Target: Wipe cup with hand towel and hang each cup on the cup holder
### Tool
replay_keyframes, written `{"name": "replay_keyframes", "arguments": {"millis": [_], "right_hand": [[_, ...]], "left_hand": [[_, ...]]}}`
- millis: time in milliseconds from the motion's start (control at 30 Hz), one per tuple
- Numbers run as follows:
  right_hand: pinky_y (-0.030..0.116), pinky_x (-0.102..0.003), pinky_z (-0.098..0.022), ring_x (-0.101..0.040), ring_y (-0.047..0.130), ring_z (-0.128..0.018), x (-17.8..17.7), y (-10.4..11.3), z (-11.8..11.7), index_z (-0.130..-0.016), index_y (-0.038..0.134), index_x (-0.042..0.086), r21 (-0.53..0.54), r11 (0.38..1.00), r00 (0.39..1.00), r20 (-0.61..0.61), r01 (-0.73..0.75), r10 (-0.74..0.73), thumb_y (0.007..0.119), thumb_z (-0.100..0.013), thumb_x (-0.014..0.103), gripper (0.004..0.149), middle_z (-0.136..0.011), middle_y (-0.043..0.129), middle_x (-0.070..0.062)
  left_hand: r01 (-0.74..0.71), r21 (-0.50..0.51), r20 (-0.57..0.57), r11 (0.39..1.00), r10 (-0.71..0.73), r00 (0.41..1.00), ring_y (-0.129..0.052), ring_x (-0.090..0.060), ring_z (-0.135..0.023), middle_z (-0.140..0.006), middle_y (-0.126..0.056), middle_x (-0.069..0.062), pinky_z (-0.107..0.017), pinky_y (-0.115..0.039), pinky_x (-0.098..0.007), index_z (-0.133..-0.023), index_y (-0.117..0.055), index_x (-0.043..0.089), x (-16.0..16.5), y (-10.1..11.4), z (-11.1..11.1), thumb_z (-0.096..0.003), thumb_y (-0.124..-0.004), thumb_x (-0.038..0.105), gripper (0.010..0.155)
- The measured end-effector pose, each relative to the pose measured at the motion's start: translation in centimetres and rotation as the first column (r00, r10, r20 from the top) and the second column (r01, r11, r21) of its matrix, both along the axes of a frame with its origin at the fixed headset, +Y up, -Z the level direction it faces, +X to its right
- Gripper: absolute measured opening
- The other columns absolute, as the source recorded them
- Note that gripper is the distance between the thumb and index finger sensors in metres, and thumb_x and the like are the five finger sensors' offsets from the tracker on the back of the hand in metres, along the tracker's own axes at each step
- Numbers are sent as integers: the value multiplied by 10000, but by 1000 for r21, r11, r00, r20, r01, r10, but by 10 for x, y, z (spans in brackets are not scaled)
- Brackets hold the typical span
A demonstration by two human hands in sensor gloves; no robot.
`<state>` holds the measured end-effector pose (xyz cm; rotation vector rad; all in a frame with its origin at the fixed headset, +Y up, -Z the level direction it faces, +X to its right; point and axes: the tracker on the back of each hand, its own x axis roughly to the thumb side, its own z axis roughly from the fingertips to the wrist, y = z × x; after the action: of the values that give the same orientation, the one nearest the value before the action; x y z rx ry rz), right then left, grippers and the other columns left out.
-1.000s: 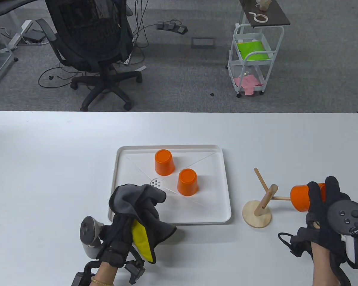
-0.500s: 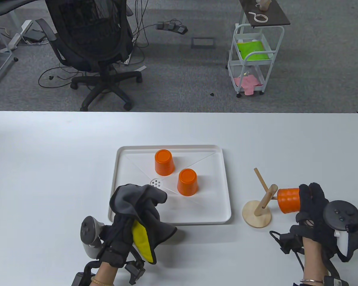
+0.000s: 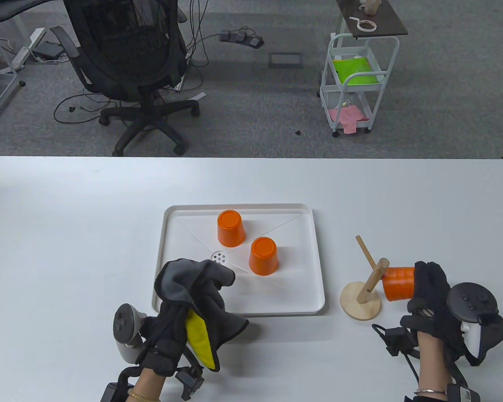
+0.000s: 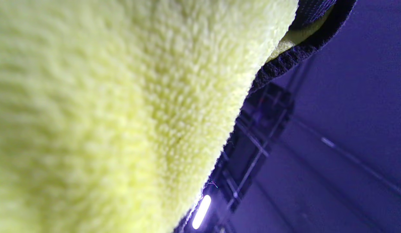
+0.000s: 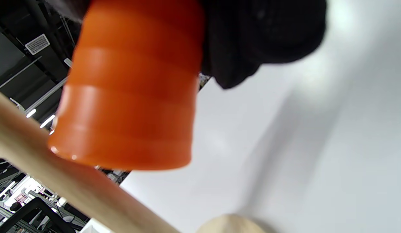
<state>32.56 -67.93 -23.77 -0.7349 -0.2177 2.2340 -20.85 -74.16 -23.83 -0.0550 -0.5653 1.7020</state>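
An orange cup (image 3: 398, 284) is held on its side by the right hand (image 3: 434, 299), the gloved fingers (image 5: 262, 35) being curled round its closed end; its open rim is turned left and set against the post of the wooden cup holder (image 3: 365, 284), whose right-hand peg is hidden from the table view, presumably inside the cup, though this cannot be told for certain. In the right wrist view the cup's rim is seen just beside the blurred wooden post. The holder's round base rests on the white table (image 3: 67, 234) near the right side, and one bare peg is angled up and away to the far left. Near the left, a grey and yellow hand towel (image 3: 201, 293) is gripped by the left hand (image 3: 172, 318), the cloth being draped over the fingers and hanging over the near left corner of a white tray (image 3: 314, 268); in the left wrist view the towel's yellow pile fills most of the frame. Two further orange cups are stood upside down in the tray, one far (image 3: 230, 228) and one nearer, just to its right (image 3: 263, 256), well apart from both hands.
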Motion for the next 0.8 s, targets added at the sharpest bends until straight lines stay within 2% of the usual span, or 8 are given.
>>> {"name": "replay_keyframes", "arguments": {"millis": [133,200,300,400,500,600,700,800], "right_hand": [[858,-408,-385,-433,900,-643,1,1,2,-1119,607,169,-4,1000,1000,0,-10,10,514,-577,618,710,-962,761,-259],[829,-460,-454,-485,848,-713,1,7,6,-1133,573,167,-16,995,994,42,-97,97,508,-576,622,722,-1004,716,-259],[767,-499,-553,-515,743,-823,-5,30,13,-1163,471,188,16,961,960,63,-276,274,479,-579,640,739,-1079,592,-260],[706,-526,-614,-532,655,-883,-19,58,20,-1177,415,200,121,930,938,46,-347,344,470,-584,641,740,-1116,497,-266],[680,-538,-637,-533,624,-905,-50,94,28,-1182,398,212,276,876,910,-13,-395,415,474,-589,637,734,-1130,467,-265],[668,-552,-648,-533,621,-916,-98,124,36,-1183,411,220,428,806,862,-111,-408,495,493,-594,629,722,-1139,470,-257],[690,-560,-630,-535,661,-899,-147,137,35,-1173,477,206,498,763,802,-199,-412,563,525,-595,616,711,-1128,531,-257],[685,-576,-632,-545,660,-905,-194,136,21,-1170,501,211,511,767,736,-329,-389,592,551,-594,605,700,-1130,547,-258]], "left_hand": [[0,0,0,1000,0,1000,-402,-340,-1165,-1290,-277,-25,-729,-684,-450,-1189,-190,458,0,0,0,-646,-482,681,655],[-1,-1,-1,1000,1,1000,-402,-341,-1165,-1291,-275,-23,-729,-684,-450,-1188,-191,459,0,0,0,-646,-481,681,654],[-2,0,-2,1000,2,1000,-400,-341,-1165,-1291,-274,-23,-731,-682,-450,-1189,-188,458,0,0,0,-646,-480,682,655],[-2,1,-4,1000,2,1000,-401,-340,-1166,-1291,-273,-22,-732,-681,-450,-1188,-190,460,-1,0,0,-647,-482,681,653],[-8,-1,-9,1000,8,1000,-397,-340,-1166,-1291,-271,-22,-734,-679,-451,-1188,-187,459,-1,0,0,-646,-481,681,655],[-15,-2,-16,1000,15,1000,-395,-336,-1168,-1292,-267,-20,-736,-676,-452,-1187,-184,462,-2,1,0,-646,-480,681,654],[-18,-3,-19,1000,18,1000,-393,-337,-1168,-1292,-263,-21,-739,-672,-451,-1187,-181,461,-2,1,0,-647,-479,680,655],[-21,0,-21,1000,21,1000,-392,-337,-1167,-1292,-261,-19,-739,-672,-452,-1186,-179,464,-3,1,0,-648,-478,680,653]]}}
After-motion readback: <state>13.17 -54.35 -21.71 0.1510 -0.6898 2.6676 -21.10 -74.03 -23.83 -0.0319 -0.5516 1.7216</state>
